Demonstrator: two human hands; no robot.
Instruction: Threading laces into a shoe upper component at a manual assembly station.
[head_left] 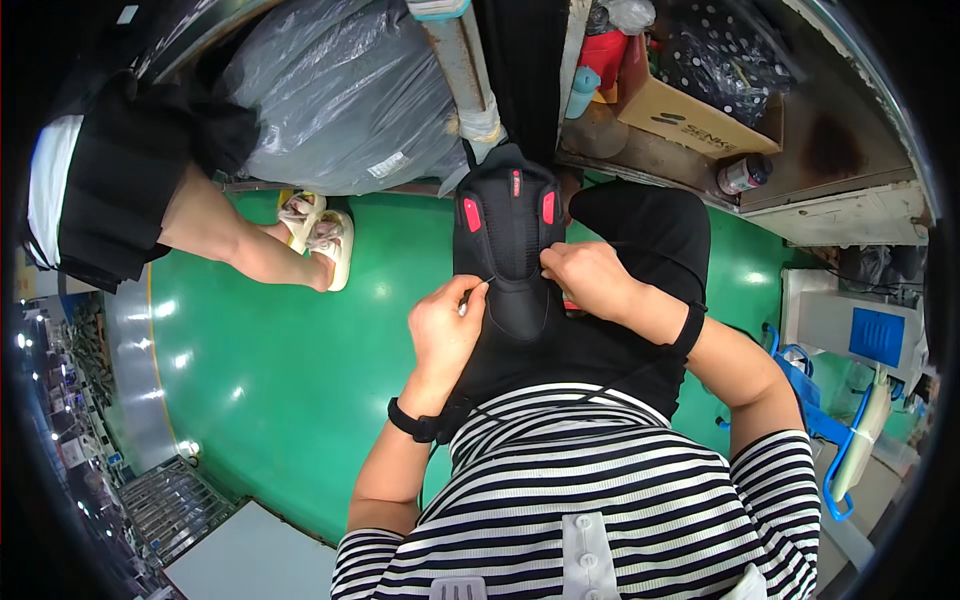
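A black shoe [519, 305] with red side patches and a ribbed middle rests on my lap, its rounded toe toward me. On its left side my left hand [447, 325] is closed in a pinch, with a small pale bit showing between the fingers and a thin dark strand near the fingertips. Across the shoe my right hand [592, 280] pinches at the right edge of the upper; its fingers hide what they hold. A small red and white thing [572, 308] shows just below the right hand.
Ahead stands a rusty post [470, 75] beside a large grey plastic bag [340, 95]. A shelf at right holds a cardboard box [690, 110], a light-blue bottle [583, 92] and a dark jar [745, 174]. Another person's leg [240, 240] is at left. A blue metal frame [845, 470] stands at right.
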